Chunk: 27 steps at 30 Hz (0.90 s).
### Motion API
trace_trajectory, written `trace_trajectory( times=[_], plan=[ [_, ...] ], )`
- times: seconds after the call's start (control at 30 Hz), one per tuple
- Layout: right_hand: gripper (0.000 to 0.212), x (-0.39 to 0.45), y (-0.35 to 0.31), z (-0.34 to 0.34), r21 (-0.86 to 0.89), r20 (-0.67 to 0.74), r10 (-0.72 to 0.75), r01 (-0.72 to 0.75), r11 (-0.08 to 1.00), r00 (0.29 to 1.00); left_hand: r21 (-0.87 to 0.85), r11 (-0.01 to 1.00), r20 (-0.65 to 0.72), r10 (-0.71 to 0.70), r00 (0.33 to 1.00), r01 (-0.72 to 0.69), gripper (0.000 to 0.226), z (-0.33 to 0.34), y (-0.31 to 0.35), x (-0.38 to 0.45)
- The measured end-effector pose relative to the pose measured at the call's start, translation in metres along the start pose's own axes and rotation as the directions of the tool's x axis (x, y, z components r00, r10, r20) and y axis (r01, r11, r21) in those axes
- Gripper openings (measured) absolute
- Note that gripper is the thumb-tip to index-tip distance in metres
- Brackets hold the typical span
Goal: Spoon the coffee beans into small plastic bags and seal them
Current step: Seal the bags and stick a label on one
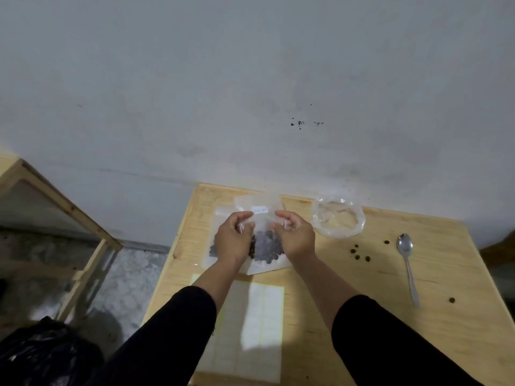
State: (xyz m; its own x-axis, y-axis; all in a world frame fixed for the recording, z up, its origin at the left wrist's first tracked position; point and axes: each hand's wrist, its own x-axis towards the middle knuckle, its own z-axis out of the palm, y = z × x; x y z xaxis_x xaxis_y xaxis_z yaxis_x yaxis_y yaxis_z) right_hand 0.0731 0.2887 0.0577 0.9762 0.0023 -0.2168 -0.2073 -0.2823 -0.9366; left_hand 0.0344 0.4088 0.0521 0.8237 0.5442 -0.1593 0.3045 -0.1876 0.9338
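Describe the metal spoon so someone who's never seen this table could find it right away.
Start at the light wooden table against the grey wall and look to its right side, away from both hands. The silver metal spoon lies flat there, bowl toward the wall, handle toward the person. A few loose dark coffee beans lie scattered beside it, but it is the only shiny, long thing there.

My left hand [234, 238] and right hand [295, 236] pinch the upper part of a small bag [259, 235] between them, coffee beans [267, 246] sitting in its lower half below my fingers, all above the table [362, 316]. Behind my right hand and to its right lies a second bag [338, 218]; farther right lies a spoon [407, 263], with loose beans [359, 253] between it and my grip. Nearer me than the grip, a label sheet [250, 324] lies flat between my forearms.
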Motion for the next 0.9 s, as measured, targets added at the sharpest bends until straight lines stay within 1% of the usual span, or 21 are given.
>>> trace_trajectory(
  times=[0.1, 0.2, 0.33, 0.5, 0.57, 0.73, 0.9],
  plan=[
    [0.024, 0.017, 0.007, 0.002, -0.023, 0.010, 0.029, -0.029, 0.999, 1.000, 0.078, 0.997, -0.010, -0.012, 1.000, 0.013, 0.020, 0.008, -0.005, 0.007],
    [0.025, 0.032, 0.014, 0.000, -0.070, -0.001, 0.021, -0.021, 0.997, 1.000, 0.154, 0.988, 0.007, -0.022, 1.000, 0.021, 0.020, 0.018, -0.009, 0.014],
    [0.028, 0.047, 0.026, -0.004, -0.195, 0.020, -0.011, 0.014, 0.981, 1.000, 0.171, 0.983, 0.007, -0.071, 0.997, 0.069, 0.021, 0.034, -0.016, 0.017],
    [0.028, 0.060, 0.035, -0.006, -0.320, 0.039, 0.012, 0.001, 0.948, 0.999, 0.266, 0.960, 0.005, -0.098, 0.995, 0.093, 0.023, 0.047, -0.021, 0.021],
    [0.028, 0.063, 0.038, -0.006, -0.314, 0.036, 0.027, -0.014, 0.949, 0.999, 0.299, 0.949, -0.003, -0.105, 0.995, 0.101, 0.024, 0.051, -0.018, 0.022],
    [0.027, 0.065, 0.043, -0.004, -0.218, 0.036, 0.101, -0.091, 0.972, 0.994, 0.335, 0.933, -0.025, -0.134, 0.991, 0.135, 0.025, 0.059, -0.012, 0.022],
    [0.028, 0.067, 0.046, -0.005, -0.188, 0.026, 0.139, -0.132, 0.973, 0.990, 0.352, 0.923, -0.034, -0.153, 0.988, 0.155, 0.024, 0.062, -0.011, 0.021]
  ],
)
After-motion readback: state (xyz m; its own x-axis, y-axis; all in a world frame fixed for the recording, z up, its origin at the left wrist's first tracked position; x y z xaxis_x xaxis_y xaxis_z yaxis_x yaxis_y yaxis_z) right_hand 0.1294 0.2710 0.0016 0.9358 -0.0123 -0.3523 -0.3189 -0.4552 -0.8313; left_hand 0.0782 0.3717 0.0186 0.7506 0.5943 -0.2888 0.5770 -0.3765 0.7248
